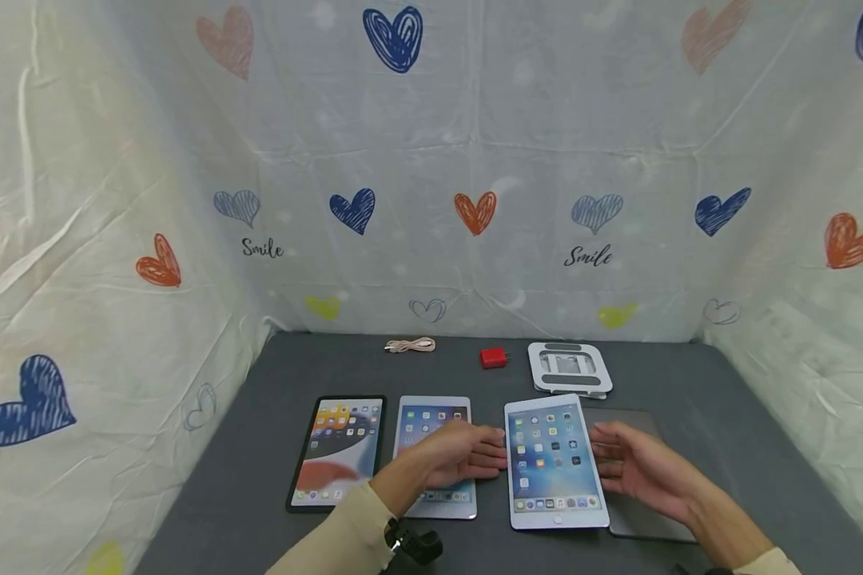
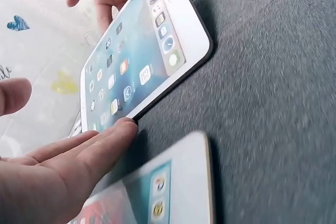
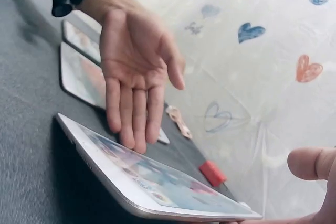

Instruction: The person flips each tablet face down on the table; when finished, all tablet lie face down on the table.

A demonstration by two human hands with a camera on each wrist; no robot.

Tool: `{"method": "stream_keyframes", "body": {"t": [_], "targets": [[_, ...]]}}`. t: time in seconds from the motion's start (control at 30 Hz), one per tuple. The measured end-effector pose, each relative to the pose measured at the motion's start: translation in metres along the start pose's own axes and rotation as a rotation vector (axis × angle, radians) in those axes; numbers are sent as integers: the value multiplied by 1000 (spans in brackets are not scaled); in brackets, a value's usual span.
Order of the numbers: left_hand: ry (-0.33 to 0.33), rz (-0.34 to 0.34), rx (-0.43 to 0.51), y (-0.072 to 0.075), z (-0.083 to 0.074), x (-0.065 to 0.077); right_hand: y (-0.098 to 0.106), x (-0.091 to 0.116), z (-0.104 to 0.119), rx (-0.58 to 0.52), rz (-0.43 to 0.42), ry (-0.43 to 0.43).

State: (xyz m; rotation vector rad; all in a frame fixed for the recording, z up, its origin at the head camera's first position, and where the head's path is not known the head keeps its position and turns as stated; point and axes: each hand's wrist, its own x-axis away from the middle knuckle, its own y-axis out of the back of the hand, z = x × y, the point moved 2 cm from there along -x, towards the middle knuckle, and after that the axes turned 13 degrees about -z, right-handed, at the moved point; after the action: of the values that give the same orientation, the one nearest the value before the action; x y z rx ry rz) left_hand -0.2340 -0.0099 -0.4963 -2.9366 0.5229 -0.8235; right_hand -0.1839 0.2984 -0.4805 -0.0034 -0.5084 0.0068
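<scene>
A white tablet (image 1: 555,463) with its home screen lit lies between my hands, its right edge overlapping a dark grey flat panel (image 1: 643,422). My left hand (image 1: 460,455) reaches across a second white tablet (image 1: 442,509); its straight fingertips are right at the first tablet's left edge. On the opposite side my right hand (image 1: 643,471) has its fingers extended at the right edge, thumb apart. In the right wrist view the white tablet (image 3: 173,187) looks tilted, and only part of my right hand (image 3: 317,166) shows at the lower right corner.
At the left lies a black-bordered tablet (image 1: 338,455) with a lit screen. Along the back of the grey table are a coiled cable (image 1: 411,345), a red charger (image 1: 493,358) and a white folding stand (image 1: 570,369). A heart-printed curtain (image 1: 475,144) hangs behind and along both sides.
</scene>
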Motion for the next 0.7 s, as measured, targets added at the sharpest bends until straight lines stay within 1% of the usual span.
{"method": "stream_keyframes", "body": {"t": [0.07, 0.13, 0.27, 0.4, 0.5, 0.57, 0.7], "targets": [[-8, 20, 8, -7, 3, -2, 6, 1, -2, -1, 9, -6], [-6, 49, 17, -14, 5, -3, 14, 2, -4, 19, 24, 7], [24, 102, 16, -26, 9, -2, 32, 8, -4, 61, 43, 30], [26, 115, 4, -33, 7, 2, 47, 16, 1, 73, 49, 32], [-1, 128, 19, -37, 0, 6, 56, 24, 7, 73, 64, 43], [-22, 148, 40, -40, -9, 8, 60, 28, 13, 75, 82, 55], [-75, 185, 69, -47, -29, 14, 59, 35, 21, 70, 129, 85]]}}
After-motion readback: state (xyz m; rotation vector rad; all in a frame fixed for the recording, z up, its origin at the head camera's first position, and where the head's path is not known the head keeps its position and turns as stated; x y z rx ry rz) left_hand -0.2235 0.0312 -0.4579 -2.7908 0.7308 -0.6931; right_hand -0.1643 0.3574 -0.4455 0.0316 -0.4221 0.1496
